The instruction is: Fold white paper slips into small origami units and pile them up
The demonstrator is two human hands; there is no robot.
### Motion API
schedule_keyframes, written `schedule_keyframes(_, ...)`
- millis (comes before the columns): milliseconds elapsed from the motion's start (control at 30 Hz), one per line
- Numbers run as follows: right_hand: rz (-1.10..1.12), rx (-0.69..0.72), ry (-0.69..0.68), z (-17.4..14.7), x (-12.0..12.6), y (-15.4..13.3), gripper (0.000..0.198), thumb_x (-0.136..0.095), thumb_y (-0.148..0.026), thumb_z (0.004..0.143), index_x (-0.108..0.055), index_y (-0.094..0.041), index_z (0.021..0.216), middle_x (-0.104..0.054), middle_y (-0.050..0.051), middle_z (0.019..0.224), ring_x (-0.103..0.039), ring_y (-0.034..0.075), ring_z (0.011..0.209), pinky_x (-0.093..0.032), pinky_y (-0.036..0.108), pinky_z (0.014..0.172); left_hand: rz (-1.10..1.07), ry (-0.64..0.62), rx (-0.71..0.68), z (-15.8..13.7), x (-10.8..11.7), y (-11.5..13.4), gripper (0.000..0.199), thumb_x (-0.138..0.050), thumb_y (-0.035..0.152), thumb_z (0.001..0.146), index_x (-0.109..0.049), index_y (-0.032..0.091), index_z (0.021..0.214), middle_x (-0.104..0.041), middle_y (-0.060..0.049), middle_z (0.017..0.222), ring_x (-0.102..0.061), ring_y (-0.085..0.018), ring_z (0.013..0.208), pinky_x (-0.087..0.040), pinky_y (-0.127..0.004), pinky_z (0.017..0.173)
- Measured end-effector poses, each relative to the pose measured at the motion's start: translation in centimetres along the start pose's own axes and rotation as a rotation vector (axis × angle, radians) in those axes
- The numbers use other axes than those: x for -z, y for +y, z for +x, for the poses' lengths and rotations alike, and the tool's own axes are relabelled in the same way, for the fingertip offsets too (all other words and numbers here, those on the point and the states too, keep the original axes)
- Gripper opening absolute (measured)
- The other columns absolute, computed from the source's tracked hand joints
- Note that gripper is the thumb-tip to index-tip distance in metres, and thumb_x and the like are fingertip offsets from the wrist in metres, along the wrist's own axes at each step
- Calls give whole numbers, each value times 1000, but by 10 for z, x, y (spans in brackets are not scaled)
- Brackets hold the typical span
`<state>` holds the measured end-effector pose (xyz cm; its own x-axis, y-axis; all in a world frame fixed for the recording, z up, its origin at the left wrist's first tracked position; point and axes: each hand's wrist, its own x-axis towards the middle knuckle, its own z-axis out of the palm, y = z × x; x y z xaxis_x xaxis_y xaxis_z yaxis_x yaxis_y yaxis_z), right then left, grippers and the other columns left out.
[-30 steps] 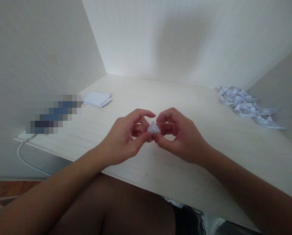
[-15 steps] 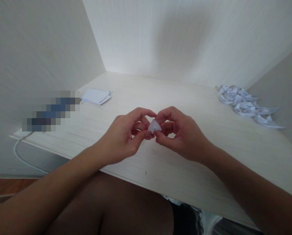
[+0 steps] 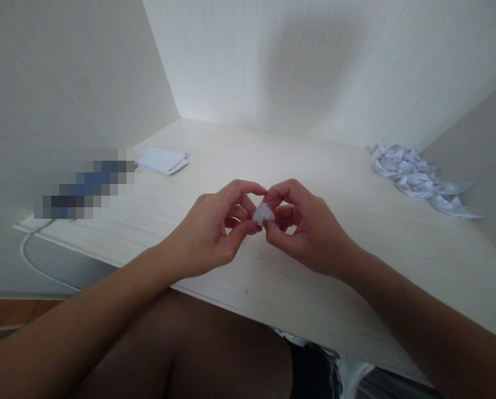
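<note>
Between my two hands is a small folded white paper (image 3: 265, 212), triangular in outline, held up over the table. My left hand (image 3: 226, 224) pinches its left side, thumb below and fingers behind. My right hand (image 3: 303, 224) grips the right side, with the index finger at the top point and the thumb at the lower edge. Both index fingertips meet at the peak. The rear of the paper is hidden by my fingers.
Flat white paper sheets (image 3: 162, 160) lie at the back left of the pale table (image 3: 248, 149). A pile of folded white paper pieces (image 3: 414, 174) rests at the right. A blurred-out item (image 3: 92, 185) and a white cable (image 3: 25, 252) are at the left edge. Walls enclose the table.
My hands stay on the folded paper in nearly the same pose, with only slight finger shifts. The view has tilted a little.
</note>
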<state>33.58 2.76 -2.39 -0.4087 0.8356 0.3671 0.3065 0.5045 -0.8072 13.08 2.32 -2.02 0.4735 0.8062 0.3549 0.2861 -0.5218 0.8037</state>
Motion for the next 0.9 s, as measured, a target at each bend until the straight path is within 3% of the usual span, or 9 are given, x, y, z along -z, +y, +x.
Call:
schedule_keyframes(133, 180, -61, -37, 3, 6, 0, 27, -71, -14, 83, -54, -22, 102, -64, 0, 98, -67, 10, 66, -50, 22, 49, -8, 50, -12, 1, -1, 1, 38, -67, 14, 88, -57, 21, 124, -71, 0, 90, -76, -16, 77, -61, -22, 61)
schedule_keyframes(267, 308, -130, -134, 5, 15, -1, 25, -71, -16, 88, -56, -21, 107, -64, -1, 92, -69, 11, 64, -53, 22, 49, -84, 82, 6, 2, 1, -1, 34, -71, 13, 85, -61, 20, 117, -71, 0, 87, -74, -14, 74, -64, -25, 70)
schedule_keyframes(367, 195, -66, -148, 5, 19, -4, 19, -72, -12, 87, -62, -20, 100, -68, 0, 91, -71, 14, 73, -59, 27, 63, -133, 42, 10, 1, 4, -6, 24, -73, 13, 84, -68, 20, 107, -73, -2, 93, -73, -14, 79, -65, -25, 72)
schedule_keyframes(467, -51, 104, -72, 3, 19, -7, 13, -73, -13, 88, -66, -21, 94, -71, 0, 86, -69, 14, 75, -58, 29, 69, -187, 33, -68, 2, 4, -10, 23, -79, 14, 81, -71, 20, 102, -71, -5, 103, -72, -17, 93, -65, -28, 78)
schedule_keyframes(533, -197, 253, -18, 2, 17, -8, 10, -69, -13, 91, -67, -22, 90, -73, 1, 87, -68, 15, 76, -57, 29, 69, -228, 71, -126, 3, 2, -10, 27, -85, 16, 76, -73, 21, 100, -70, -6, 106, -71, -19, 98, -66, -30, 81)
schedule_keyframes(633, -339, 415, 78, 1, 12, -6, 13, -64, -12, 95, -69, -23, 90, -71, 5, 95, -67, 15, 81, -56, 29, 68, -260, 180, -152, 5, -3, -8, 18, -84, 16, 78, -73, 19, 92, -72, -7, 103, -72, -18, 95, -66, -31, 82)
schedule_keyframes(800, -413, 413, 194, 0, 11, 0, 9, -69, -17, 94, -71, -24, 99, -64, 11, 120, -66, 19, 99, -60, 34, 73, -144, 241, -181, 4, -2, -6, 12, -78, 13, 84, -76, 20, 94, -74, -8, 107, -73, -19, 97, -66, -32, 82)
schedule_keyframes(900, -412, 432, 182, 0, 13, 2, 13, -68, -16, 95, -70, -25, 105, -67, 10, 119, -68, 21, 102, -61, 37, 80, -10, 253, -202, 3, 2, -8, 14, -77, 13, 84, -77, 22, 95, -74, -9, 114, -73, -20, 100, -65, -32, 82)
